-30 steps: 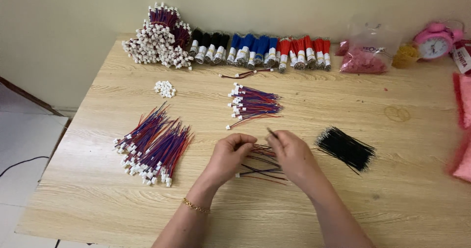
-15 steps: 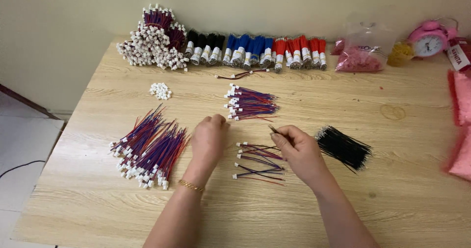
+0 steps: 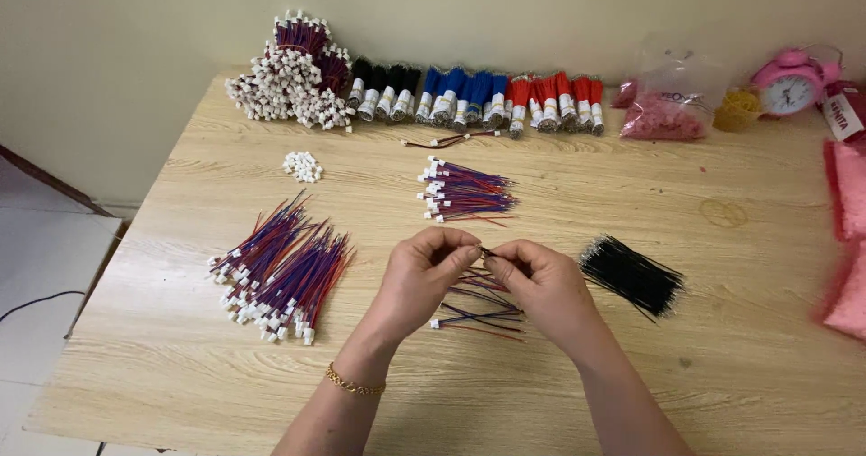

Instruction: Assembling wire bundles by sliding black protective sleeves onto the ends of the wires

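My left hand (image 3: pixel 422 276) and my right hand (image 3: pixel 539 280) meet above the middle of the wooden table (image 3: pixel 559 185), fingertips pinched together on a thin black wire (image 3: pixel 484 252). Under and between them lie a few loose red-and-blue wires with white connectors (image 3: pixel 476 313). A pile of black wires (image 3: pixel 633 276) lies just right of my right hand. A large heap of red-and-blue connector wires (image 3: pixel 280 271) lies left of my left hand. A smaller bundle of the same wires (image 3: pixel 465 194) lies beyond my hands.
Along the back edge stand a heap of white-tipped wire bundles (image 3: pixel 293 73) and rows of black, blue and red bundles (image 3: pixel 474 100). A small cluster of white connectors (image 3: pixel 302 165), a plastic bag of pink pieces (image 3: pixel 666 104), a pink alarm clock (image 3: pixel 794 82) and pink bags (image 3: pixel 848 239) are also there.
My left hand moved left toward the big heap, then came back to the middle. Both hands now pinch the black wire together.
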